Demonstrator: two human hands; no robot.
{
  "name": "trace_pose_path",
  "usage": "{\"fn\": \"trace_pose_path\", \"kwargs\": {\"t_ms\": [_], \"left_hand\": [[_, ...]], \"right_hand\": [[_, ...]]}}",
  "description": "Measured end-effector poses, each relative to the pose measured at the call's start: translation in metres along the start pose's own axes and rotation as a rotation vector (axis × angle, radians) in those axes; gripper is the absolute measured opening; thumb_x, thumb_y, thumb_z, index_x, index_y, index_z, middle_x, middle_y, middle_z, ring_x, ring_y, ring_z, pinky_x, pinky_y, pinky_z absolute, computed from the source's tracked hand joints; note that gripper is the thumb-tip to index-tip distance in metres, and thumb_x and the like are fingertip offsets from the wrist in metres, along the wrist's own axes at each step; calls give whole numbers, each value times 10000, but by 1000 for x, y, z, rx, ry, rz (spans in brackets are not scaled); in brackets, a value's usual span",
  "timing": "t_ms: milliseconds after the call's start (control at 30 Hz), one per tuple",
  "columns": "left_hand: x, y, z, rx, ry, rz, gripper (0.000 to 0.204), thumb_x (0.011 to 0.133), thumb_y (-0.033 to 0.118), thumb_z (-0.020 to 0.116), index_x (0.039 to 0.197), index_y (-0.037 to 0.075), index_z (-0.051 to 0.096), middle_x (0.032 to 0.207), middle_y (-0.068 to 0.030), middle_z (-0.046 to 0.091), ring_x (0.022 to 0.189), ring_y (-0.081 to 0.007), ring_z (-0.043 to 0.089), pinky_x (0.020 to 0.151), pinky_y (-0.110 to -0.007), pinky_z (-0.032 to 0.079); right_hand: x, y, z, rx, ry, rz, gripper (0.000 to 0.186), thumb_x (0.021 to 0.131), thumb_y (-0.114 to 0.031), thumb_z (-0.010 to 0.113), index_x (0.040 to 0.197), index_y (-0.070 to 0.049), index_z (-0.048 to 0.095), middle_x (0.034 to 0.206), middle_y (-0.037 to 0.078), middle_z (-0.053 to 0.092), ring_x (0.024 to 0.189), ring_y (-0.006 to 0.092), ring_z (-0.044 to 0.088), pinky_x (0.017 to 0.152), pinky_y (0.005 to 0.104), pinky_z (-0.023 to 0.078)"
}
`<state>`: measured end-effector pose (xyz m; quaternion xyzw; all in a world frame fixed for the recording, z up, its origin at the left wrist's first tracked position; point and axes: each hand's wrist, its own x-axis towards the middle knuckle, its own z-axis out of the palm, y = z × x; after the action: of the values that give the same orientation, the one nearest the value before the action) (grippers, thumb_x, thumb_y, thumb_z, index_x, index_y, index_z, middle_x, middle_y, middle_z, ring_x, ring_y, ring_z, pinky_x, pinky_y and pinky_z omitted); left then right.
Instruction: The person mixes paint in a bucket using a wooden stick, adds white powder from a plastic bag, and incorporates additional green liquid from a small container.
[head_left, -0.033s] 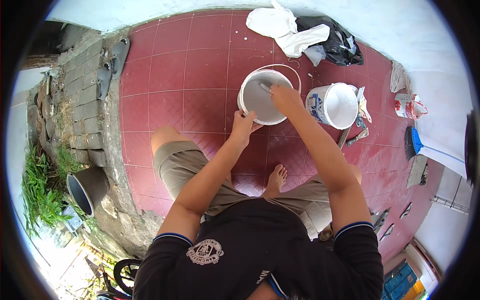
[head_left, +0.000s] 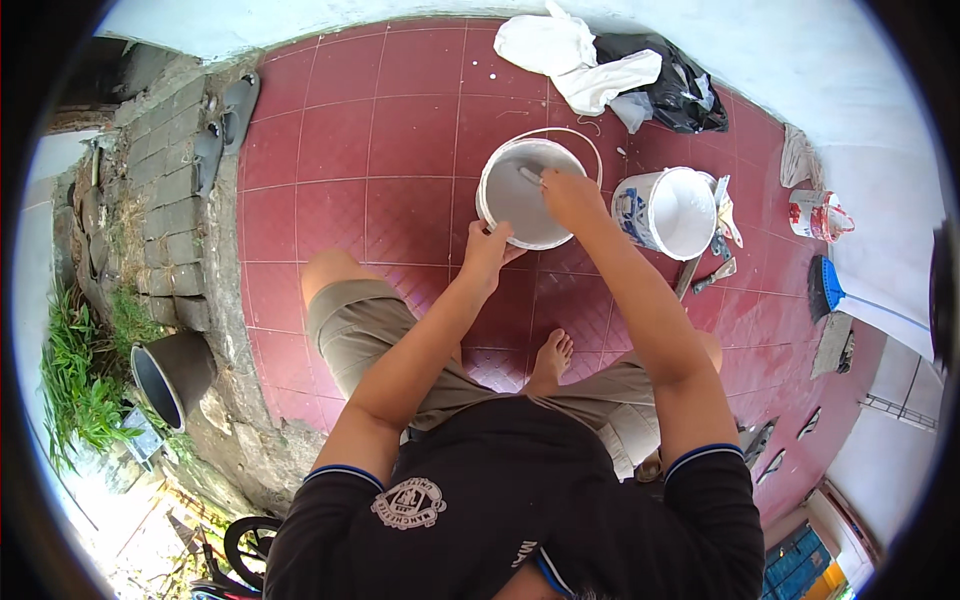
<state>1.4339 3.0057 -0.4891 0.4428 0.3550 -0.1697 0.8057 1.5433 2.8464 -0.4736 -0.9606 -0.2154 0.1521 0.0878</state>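
A white bucket (head_left: 497,195) with a thin wire handle stands on the tiles in front of me, its mouth tilted toward me. My left hand (head_left: 486,250) is closed on the near-left part of its rim, thumb over the edge. Over the bucket's mouth, my right hand (head_left: 572,200) is closed round a short pale tool (head_left: 530,175) whose end lies against the inner wall; its exact kind is too small to tell. The bucket's inside looks greyish white. Just right of it is a second white bucket (head_left: 637,213) with a blue printed side.
Beside the second bucket lie a paint brush (head_left: 730,220) and a scraper (head_left: 716,275). White cloth (head_left: 545,45) and a black plastic bag (head_left: 665,80) sit by the far wall. To the right are a small red-and-white pail (head_left: 812,214) and a blue broom (head_left: 828,285); sandals (head_left: 238,110) lie left.
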Motion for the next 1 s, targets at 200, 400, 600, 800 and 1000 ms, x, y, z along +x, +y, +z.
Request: {"fn": "trace_pose_path", "kwargs": {"t_ms": [200, 400, 600, 800, 1000], "left_hand": [[6, -7, -8, -70, -11, 33, 445, 893, 99, 585, 1226, -89, 359, 1217, -214, 510, 1078, -318, 632, 994, -489, 564], [7, -12, -21, -27, -70, -32, 465, 922, 173, 584, 1301, -31, 409, 1229, -155, 520, 1055, -319, 633, 934, -468, 569], [-13, 7, -19, -6, 41, 2, 459, 1022, 333, 547, 1365, 44, 448, 1180, -120, 577, 1001, -246, 642, 839, -423, 606], [-4, 1, -25, 123, 36, 93, 469, 1057, 415, 481, 1284, 4, 495, 1064, -124, 613, 873, -231, 676, 776, -381, 621], [-1, -2, -24, 170, 44, 96, 457, 1055, 415, 486, 1240, -3, 505, 1004, -122, 631, 824, -217, 688, 759, -373, 620]], "right_hand": [[-21, -17, -51, 208, 188, -38, 218, 938, -224, 570, 999, -25, 636, 939, 190, 705, 872, 383, 691, 772, 498, 538], [-31, -21, -71, 333, 117, 81, 242, 924, -237, 595, 992, -17, 668, 933, 211, 698, 885, 398, 677, 788, 497, 523], [-39, -44, -28, 478, 134, 78, 273, 925, -245, 630, 1070, -23, 694, 918, 236, 700, 861, 409, 678, 771, 464, 525], [-32, -35, -9, 673, 142, 86, 280, 940, -241, 626, 1081, -12, 703, 881, 185, 716, 786, 313, 691, 741, 399, 528], [-31, -26, -8, 804, 95, 175, 298, 938, -251, 622, 1077, 0, 703, 842, 166, 708, 772, 260, 687, 723, 378, 525]]}}
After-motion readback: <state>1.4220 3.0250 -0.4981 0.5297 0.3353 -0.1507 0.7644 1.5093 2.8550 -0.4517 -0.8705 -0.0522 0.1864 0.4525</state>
